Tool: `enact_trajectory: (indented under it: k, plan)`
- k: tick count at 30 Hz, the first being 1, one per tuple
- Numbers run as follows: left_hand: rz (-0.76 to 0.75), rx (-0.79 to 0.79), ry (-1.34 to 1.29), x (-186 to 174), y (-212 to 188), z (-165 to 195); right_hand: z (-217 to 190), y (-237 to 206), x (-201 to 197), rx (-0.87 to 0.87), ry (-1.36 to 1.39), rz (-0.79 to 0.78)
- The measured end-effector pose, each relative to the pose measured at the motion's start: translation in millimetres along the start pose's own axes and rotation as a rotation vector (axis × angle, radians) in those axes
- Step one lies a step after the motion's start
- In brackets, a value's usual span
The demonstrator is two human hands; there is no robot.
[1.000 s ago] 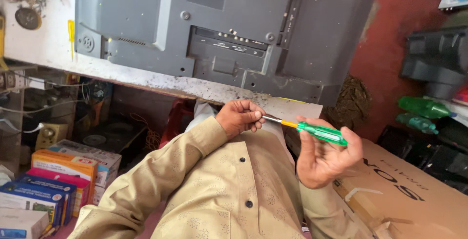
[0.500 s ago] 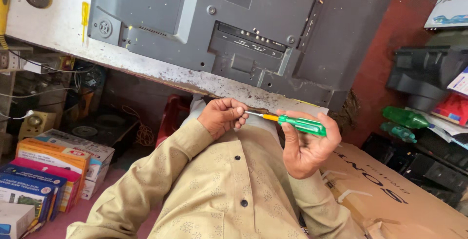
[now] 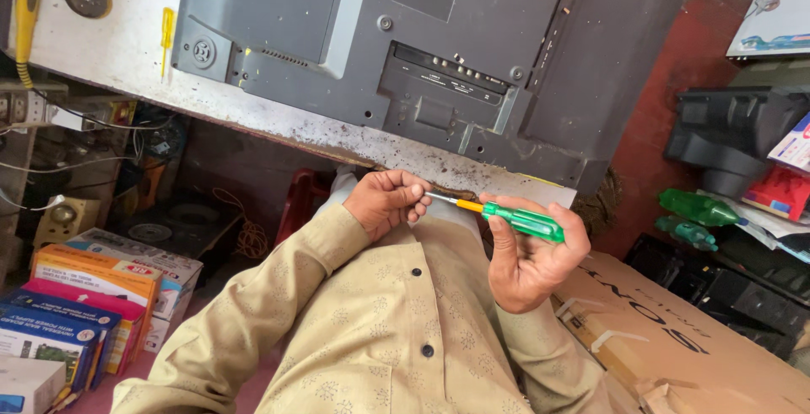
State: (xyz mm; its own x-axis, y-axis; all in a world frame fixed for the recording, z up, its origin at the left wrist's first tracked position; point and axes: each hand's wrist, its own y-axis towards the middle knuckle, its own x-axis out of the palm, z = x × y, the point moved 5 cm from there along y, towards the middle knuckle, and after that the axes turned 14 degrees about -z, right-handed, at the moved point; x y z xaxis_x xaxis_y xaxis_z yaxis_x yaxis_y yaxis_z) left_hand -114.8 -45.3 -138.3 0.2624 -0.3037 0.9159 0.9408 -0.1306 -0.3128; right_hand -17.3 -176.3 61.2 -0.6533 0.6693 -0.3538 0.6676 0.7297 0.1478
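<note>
Two hands are meeting in front of the person's chest, just below the edge of the white table (image 3: 126, 51). The right hand (image 3: 527, 254) is curling its fingers and thumb around the green handle of a screwdriver (image 3: 506, 216), gripping it firmly so that the tool is lying nearly level, its orange collar and thin metal shaft pointing toward the left hand (image 3: 384, 201). That left hand is closing its fingertips into a loose fist around the tip of the shaft, pinching it; whether anything small is sitting between those fingers cannot be told. Both forearms are wearing the sleeves of a tan patterned shirt (image 3: 371, 338), which is filling the lower middle of the view. Above the hands, a large grey television (image 3: 439, 51) is lying face down on the table with its back panel and screw holes showing. A small yellow screwdriver (image 3: 167, 34) is resting on the table just left of the television. Stacked coloured boxes (image 3: 76, 296) are sitting on the floor to the person's left, a flat cardboard carton (image 3: 675, 338) is lying to the right, and green plastic bottles (image 3: 696, 211) are lying beyond it.
</note>
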Motion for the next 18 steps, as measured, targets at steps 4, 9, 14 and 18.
enact_trajectory:
  k: [4,9,14,18]
  plan:
    - [-0.036,-0.014,-0.041,3.5,2.4,4.2,2.1,-3.5,2.0,-0.03,-0.015,0.008]
    - [-0.045,-0.043,-0.086,5.2,6.7,7.9,9.1,-3.6,0.2,-0.028,-0.03,0.023]
    - [0.083,-0.085,0.001,-8.4,2.0,3.5,21.8,11.0,4.0,-0.137,-0.152,0.021]
    - [0.188,-0.104,0.112,-20.8,-2.1,-0.3,37.8,27.2,11.1,-0.203,-0.264,-0.01]
